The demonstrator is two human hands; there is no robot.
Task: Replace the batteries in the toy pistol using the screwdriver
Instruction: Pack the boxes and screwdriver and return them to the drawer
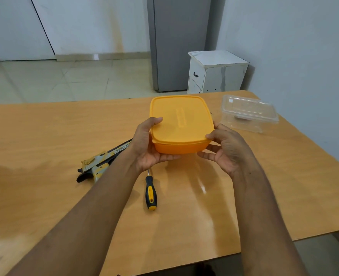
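orange lidded box [181, 124] held above wooden table [45, 132], lid on, tilted toward camera; left hand [146, 146] gripping box's 9 o'clock side, thumb curled over lid edge, fingers curled under base; right hand [226, 148] gripping box's 4 o'clock corner, thumb pressed on lid rim, fingers curled below; both grips closed around box, neither slack.

toy pistol [101, 162] flat on table at 8 o'clock from box, partly hidden behind left forearm; black and yellow body, lettering along barrel, barrel aimed toward 2 o'clock, grip end toward 8 o'clock; not touched by either hand.

screwdriver [151, 193] flat on table at 6 o'clock from box, between the two forearms; black and yellow handle nearest camera, metal shaft pointing to 12 o'clock, tip hidden under left hand; just beside pistol, apart from it.

clear plastic container [248, 112] on table at 3 o'clock from box, near far right corner, lid shut; contents cannot be told.

beyond table: white small cabinet [214, 72] at 1 o'clock, against grey tall fridge [176, 40]; pale tiled floor [55, 80] at 11 o'clock.
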